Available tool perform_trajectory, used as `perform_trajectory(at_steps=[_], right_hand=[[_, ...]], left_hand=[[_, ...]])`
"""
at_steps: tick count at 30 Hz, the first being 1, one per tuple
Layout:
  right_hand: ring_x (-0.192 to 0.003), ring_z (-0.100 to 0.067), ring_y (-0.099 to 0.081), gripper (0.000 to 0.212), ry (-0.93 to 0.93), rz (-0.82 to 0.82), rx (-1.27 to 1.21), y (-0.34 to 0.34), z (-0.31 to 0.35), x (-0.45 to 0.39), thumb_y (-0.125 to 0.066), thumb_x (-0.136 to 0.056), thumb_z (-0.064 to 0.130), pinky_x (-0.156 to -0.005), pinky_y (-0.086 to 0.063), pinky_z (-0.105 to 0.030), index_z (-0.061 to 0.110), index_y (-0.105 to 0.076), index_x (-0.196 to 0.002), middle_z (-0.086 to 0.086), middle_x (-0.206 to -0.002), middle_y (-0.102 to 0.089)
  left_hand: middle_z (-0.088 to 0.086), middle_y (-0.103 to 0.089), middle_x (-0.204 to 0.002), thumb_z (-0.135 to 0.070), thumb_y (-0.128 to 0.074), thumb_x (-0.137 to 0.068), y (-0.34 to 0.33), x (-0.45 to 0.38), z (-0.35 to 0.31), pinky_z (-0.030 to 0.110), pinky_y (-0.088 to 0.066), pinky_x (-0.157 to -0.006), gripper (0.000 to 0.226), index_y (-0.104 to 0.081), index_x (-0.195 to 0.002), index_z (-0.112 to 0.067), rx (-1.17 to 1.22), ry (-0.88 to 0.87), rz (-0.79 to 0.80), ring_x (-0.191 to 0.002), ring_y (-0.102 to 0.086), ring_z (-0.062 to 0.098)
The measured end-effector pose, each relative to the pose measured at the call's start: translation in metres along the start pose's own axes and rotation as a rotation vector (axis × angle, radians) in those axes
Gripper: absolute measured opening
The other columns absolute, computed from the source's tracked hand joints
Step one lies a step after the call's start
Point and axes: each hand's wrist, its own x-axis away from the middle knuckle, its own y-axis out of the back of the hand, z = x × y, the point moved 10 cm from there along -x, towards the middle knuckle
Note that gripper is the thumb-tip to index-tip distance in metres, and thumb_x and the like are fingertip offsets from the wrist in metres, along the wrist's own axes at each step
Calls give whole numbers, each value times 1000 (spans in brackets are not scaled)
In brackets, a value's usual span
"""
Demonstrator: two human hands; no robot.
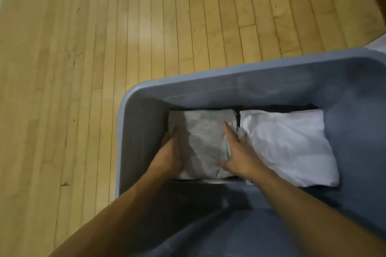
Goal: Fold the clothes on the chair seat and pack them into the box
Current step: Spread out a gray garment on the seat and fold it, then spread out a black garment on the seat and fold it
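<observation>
A grey-blue plastic box [229,73] stands on the wooden floor, seen from above. In its left half lies a folded grey garment [203,142]. My left hand [170,153] grips the garment's left edge, its fingers tucked down along the side. On the garment's right edge my right hand [238,152] holds the fabric, with fingers pointing forward and the thumb curled at the near corner. A folded white garment [290,148] lies beside it in the box's right half. Dark fabric shows beneath both pieces.
Light wooden floorboards [104,48] fill the left and far side of the view. The box's near wall [208,204] is in shadow between my forearms. A pale object [381,45] peeks in at the right edge behind the box.
</observation>
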Motion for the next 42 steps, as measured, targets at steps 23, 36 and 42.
perform_trajectory(at_steps=[23, 36, 42], right_hand=[[-105, -30, -65, 50, -194, -606, -218, 204, 55, 393, -56, -96, 38, -93, -55, -50, 9, -53, -137, -9, -130, -62], [-106, -17, -65, 46, -260, -1200, -398, 232, -95, 794, -55, -100, 38, -92, -57, -46, 30, -49, -144, 7, -128, -62], [-110, -19, -65, 48, -623, -1455, -625, 86, -286, 993, -55, -99, 44, -94, -55, -41, 28, -50, -143, 5, -136, -59]], left_hand=[[4, -35, -164, -47, -58, -100, 93, 275, -264, 41, -35, -118, 73, -30, -160, -16, 160, -556, -2, -147, -40, 26], [0, -46, -157, -48, -56, -101, -77, 626, -538, 27, -40, -111, 65, -38, -157, -19, -5, -1219, 228, -137, -50, 14], [0, -49, -155, -45, -58, -101, -337, 807, -585, 26, -38, -107, 62, -44, -155, -17, -294, -1399, 609, -139, -47, 14]])
